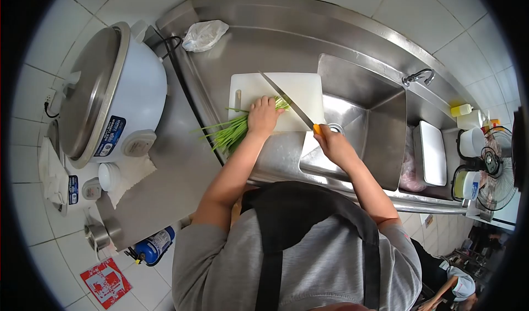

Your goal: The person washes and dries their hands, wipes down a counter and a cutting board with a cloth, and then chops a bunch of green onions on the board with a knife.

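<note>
A white cutting board (303,84) lies on the steel counter beside the sink. Across it stretches a bunch of spring onions (230,134), its long green ends hanging past the board's left lower edge. My left hand (263,117) presses down on the bunch with curled fingers, close to the cut ends. A long knife (285,101) slants over the board, its blade right beside the onion ends and its tip toward the back. Around its orange handle, near the sink's edge, my right hand (335,148) is closed.
Right of the board are a steel sink (388,121) and a faucet (419,77). A white tray (432,152) stands farther right, near a fan (490,159). At left is a large rice cooker (140,90). A plastic bag (204,35) lies behind. Another person (454,283) is lower right.
</note>
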{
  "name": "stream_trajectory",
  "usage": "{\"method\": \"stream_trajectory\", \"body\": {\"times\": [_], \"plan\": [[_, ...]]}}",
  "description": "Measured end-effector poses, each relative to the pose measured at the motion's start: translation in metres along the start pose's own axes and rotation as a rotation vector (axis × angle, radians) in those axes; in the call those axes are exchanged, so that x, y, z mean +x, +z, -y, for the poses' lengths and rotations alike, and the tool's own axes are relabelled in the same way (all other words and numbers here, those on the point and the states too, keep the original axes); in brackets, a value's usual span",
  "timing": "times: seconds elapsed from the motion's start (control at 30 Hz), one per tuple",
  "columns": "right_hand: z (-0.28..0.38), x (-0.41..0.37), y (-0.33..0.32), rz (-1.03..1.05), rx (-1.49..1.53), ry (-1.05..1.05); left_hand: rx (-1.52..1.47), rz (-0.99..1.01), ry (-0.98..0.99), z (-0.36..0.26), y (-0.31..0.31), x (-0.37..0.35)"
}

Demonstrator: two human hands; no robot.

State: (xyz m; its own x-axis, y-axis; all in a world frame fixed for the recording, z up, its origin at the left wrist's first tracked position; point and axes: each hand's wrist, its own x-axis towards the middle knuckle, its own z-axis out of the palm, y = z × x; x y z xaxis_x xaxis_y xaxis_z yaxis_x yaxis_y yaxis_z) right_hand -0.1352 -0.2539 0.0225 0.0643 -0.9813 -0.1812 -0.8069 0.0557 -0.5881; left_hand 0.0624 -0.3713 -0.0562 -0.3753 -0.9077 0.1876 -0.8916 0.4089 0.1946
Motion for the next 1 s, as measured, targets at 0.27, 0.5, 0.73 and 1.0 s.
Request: {"method": "stream_trajectory", "body": {"times": [0.27, 0.5, 0.73, 1.0], "plan": [[0.003, 0.011, -0.004, 0.098, -0.114, 0.023, 0.078, -0.139, -0.29, -0.015, 0.014, 0.011], [0.008, 0.026, -0.012, 0.194, -0.194, 0.023, 0.134, -0.184, -0.249, -0.011, 0.025, 0.013], [-0.006, 0.046, 0.017, 0.216, -0.178, 0.056, 0.11, -0.201, -0.242, -0.012, 0.022, 0.012], [0.007, 0.077, -0.003, 0.22, -0.137, 0.02, 0.104, -0.233, -0.18, -0.013, 0.02, 0.007]]}}
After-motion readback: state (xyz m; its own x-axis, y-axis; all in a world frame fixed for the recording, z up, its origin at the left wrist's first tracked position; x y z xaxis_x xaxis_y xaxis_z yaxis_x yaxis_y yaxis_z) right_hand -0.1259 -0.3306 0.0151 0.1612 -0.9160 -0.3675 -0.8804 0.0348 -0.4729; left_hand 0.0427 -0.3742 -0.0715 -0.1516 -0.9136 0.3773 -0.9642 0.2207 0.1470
